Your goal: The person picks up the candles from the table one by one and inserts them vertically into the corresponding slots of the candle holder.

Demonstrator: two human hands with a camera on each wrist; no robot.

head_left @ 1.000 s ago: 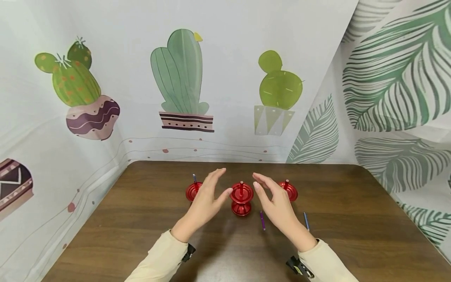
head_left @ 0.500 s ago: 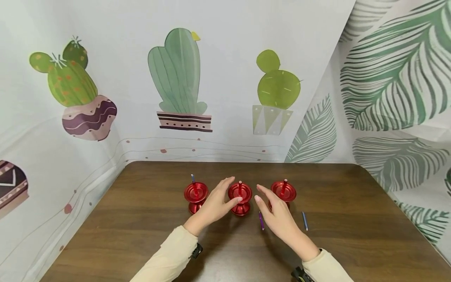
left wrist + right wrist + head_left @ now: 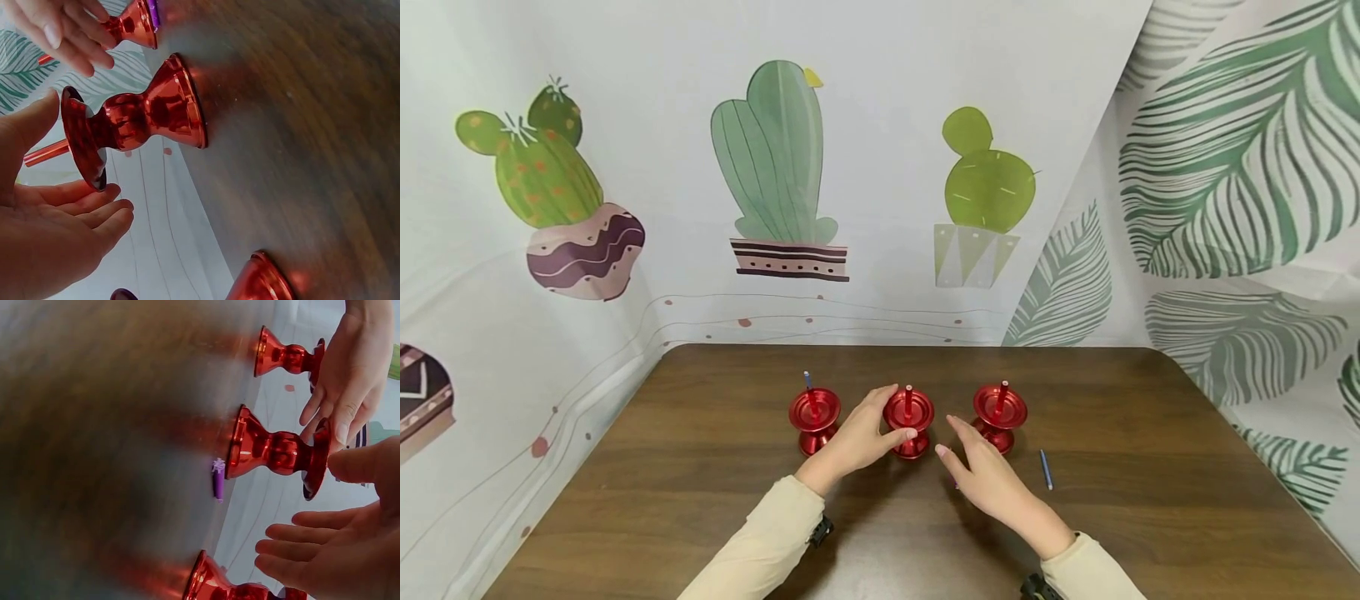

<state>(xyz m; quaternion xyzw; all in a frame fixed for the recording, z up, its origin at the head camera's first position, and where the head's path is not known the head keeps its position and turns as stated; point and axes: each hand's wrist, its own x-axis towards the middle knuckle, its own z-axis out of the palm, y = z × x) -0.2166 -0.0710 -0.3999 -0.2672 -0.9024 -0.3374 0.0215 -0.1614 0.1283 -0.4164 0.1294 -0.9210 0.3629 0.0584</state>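
Middle red candle holder (image 3: pixel 917 421) stands upright between the two hands; left hand (image 3: pixel 859 437) spread, thumb and fingers straddling its dish, contact can't be told; right hand (image 3: pixel 992 483) spread too, holding nothing, off the holder's other side; step looks like lining up a grip, not yet closed; next move would call for curling the left fingers in under the dish, clear of the red tube (image 3: pixel 908 402); purple stick (image 3: pixel 219 481) lies near the right fingers, easily brushed; blue stick (image 3: pixel 1046 469) outside that hand.

Head view fwd/dn, wrist views nr hands (image 3: pixel 859 440) (image 3: pixel 992 483).
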